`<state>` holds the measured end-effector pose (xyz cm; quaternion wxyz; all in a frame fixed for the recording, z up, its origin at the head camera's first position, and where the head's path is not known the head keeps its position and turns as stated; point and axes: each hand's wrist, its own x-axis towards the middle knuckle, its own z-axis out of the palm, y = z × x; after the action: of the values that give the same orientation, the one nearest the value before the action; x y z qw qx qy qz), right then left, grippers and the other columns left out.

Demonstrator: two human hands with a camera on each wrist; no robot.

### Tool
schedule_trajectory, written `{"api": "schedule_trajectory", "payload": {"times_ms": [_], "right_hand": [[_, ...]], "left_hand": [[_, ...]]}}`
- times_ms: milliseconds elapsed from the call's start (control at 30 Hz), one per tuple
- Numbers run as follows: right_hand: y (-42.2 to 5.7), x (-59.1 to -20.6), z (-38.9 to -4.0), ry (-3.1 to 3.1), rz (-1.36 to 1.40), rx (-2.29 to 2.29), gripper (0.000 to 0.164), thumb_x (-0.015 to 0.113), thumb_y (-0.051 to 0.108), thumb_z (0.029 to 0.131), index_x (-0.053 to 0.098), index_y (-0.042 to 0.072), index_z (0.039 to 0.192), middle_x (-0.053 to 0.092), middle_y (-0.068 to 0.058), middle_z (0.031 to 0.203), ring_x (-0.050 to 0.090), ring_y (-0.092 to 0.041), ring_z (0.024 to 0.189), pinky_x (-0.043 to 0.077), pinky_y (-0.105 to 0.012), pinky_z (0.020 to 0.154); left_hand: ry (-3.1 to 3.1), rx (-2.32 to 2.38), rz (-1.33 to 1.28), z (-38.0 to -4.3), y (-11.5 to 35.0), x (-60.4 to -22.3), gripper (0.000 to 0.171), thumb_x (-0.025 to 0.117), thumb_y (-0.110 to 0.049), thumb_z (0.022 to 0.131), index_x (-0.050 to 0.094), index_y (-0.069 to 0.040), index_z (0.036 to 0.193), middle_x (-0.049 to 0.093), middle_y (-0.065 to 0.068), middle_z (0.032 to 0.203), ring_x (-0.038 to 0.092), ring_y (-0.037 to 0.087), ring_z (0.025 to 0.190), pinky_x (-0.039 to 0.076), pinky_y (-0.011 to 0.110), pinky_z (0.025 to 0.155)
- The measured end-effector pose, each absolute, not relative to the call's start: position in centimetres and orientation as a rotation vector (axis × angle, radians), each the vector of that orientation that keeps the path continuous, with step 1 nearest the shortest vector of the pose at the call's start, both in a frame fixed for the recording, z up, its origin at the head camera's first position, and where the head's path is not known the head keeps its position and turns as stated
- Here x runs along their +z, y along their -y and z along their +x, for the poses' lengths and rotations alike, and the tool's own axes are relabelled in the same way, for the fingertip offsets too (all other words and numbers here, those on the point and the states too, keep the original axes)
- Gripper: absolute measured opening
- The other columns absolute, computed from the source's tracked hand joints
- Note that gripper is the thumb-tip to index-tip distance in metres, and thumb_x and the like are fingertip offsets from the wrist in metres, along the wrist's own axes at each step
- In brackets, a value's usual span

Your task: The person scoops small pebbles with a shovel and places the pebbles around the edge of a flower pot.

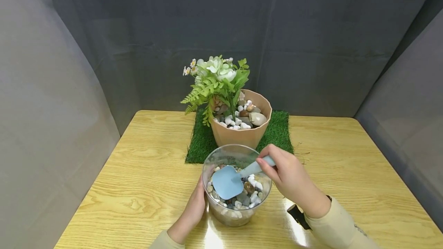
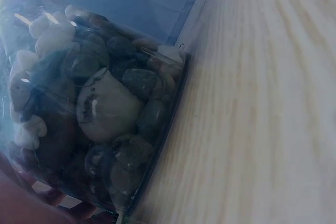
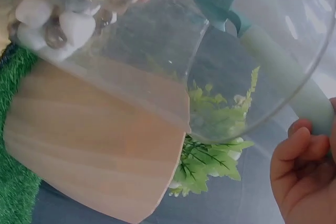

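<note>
A light blue shovel (image 1: 227, 183) with a square, rounded blade is held by its handle in my right hand (image 1: 288, 174). The right wrist view shows the curled fingers (image 3: 299, 148) at the handle's end. The blade is inside the clear bowl (image 1: 235, 218), tilted above the stones; whether it touches them I cannot tell. White, grey and brown stones (image 1: 243, 198) fill the lower part of the bowl. My left hand (image 1: 194, 205) holds the bowl's left side, its fingers partly hidden behind the wall. Large pale and dark stones (image 2: 107, 106) show through the wall in the left wrist view.
Behind the bowl, a peach pot (image 1: 238, 137) with stones and a plant (image 1: 218, 80) with white flowers stands on a green turf mat (image 1: 282, 130). The wooden table (image 1: 138, 180) has grey curtains (image 1: 194, 22) behind and beside it.
</note>
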<state>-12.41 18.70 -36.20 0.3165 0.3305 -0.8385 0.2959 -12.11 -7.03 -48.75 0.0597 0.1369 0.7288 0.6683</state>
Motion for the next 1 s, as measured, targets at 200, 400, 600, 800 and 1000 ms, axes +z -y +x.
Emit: {"api": "schedule_trajectory", "payload": {"times_ms": [200,400,600,800,1000], "right_hand": [[-18.3,-35.9,-12.6,2.143,0.967,0.666,0.041,0.039,0.041,0.111,0.060,0.011,0.094,0.060,0.006,0.081,0.051,-0.004,0.069,0.047,-0.019,0.062],[-18.3,-36.3,-13.0,2.205,0.972,0.675,0.040,0.038,0.041,0.112,0.058,0.012,0.093,0.058,0.007,0.077,0.051,-0.003,0.066,0.047,-0.022,0.059],[-19.1,-36.4,-13.3,2.456,0.659,0.829,0.014,0.060,0.016,0.106,0.057,0.014,0.093,0.044,0.011,0.064,0.036,0.001,0.055,0.037,-0.021,0.052],[-20.0,-36.8,-13.9,2.530,0.642,0.907,0.011,0.061,0.008,0.103,0.057,0.013,0.095,0.041,0.011,0.062,0.033,0.001,0.053,0.036,-0.022,0.052],[-20.4,-37.1,-14.3,2.494,0.722,0.850,0.013,0.063,0.009,0.102,0.056,0.016,0.094,0.040,0.014,0.065,0.035,0.002,0.057,0.036,-0.021,0.055]], "left_hand": [[-2.233,1.996,0.385,-12.0,7.0,-48.7,0.061,0.004,-0.035,0.114,0.028,-0.007,0.162,0.029,0.017,0.168,0.019,0.040,0.157,0.007,0.062,0.127],[-2.208,2.008,0.386,-12.1,7.0,-48.6,0.062,0.004,-0.037,0.114,0.027,-0.006,0.163,0.030,0.017,0.168,0.018,0.039,0.158,0.006,0.060,0.128],[-2.198,2.004,0.368,-12.1,7.0,-48.6,0.063,0.003,-0.038,0.114,0.026,-0.006,0.163,0.027,0.015,0.169,0.016,0.035,0.159,0.004,0.055,0.128],[-2.210,1.993,0.356,-12.1,6.9,-48.6,0.063,0.003,-0.038,0.114,0.027,-0.007,0.163,0.027,0.014,0.169,0.017,0.035,0.159,0.005,0.050,0.129],[-2.186,2.007,0.378,-12.2,7.0,-48.8,0.063,0.002,-0.037,0.114,0.025,-0.006,0.163,0.027,0.015,0.169,0.017,0.034,0.159,0.009,0.017,0.122]]}}
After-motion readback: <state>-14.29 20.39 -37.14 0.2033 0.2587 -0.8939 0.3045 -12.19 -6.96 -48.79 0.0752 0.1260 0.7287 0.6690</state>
